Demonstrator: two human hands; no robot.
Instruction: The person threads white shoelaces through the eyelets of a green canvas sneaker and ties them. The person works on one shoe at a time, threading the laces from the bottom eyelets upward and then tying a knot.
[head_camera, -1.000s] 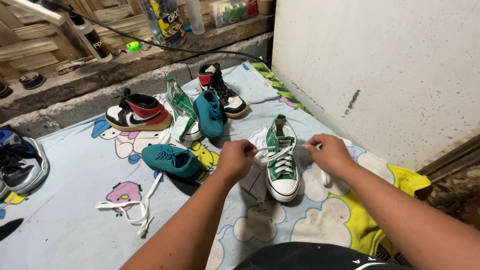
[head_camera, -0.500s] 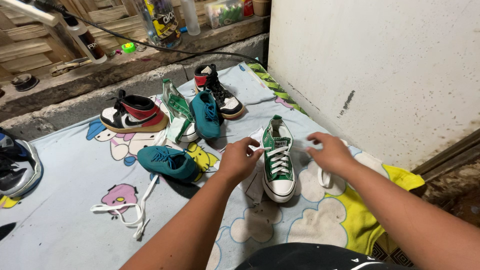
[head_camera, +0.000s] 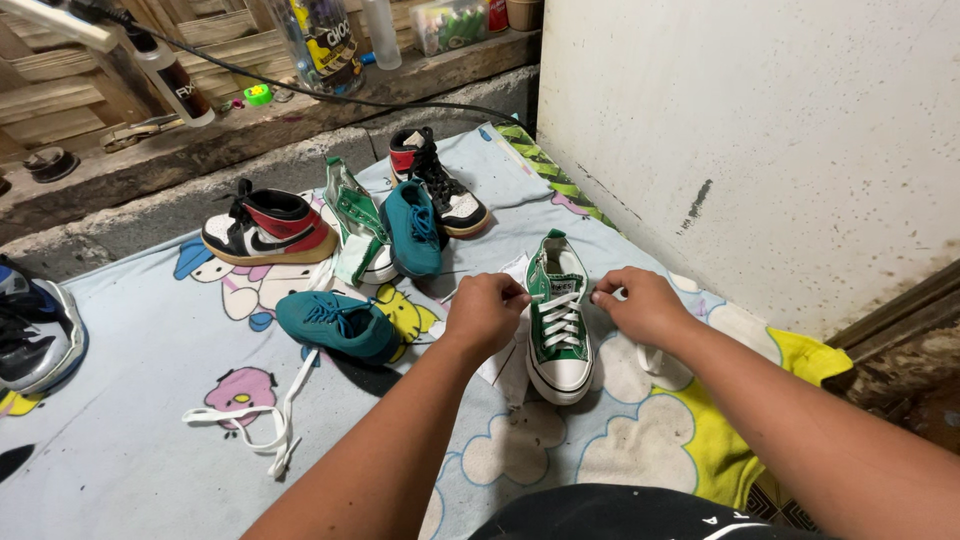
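On green sneaker (head_camera: 558, 325), fingers (head_camera: 515, 296) pinching laces (head_camera: 561, 320)

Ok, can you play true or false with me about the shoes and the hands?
1. Both hands, the left hand and the right hand, are at the white laces of the green sneaker. True.
2. The green sneaker lies on its side. False: it stands upright on its sole on the cartoon blanket.
3. A loose white lace lies on the blanket, left of the arms. True.
4. The two teal shoes are stacked on each other. False: they lie apart.
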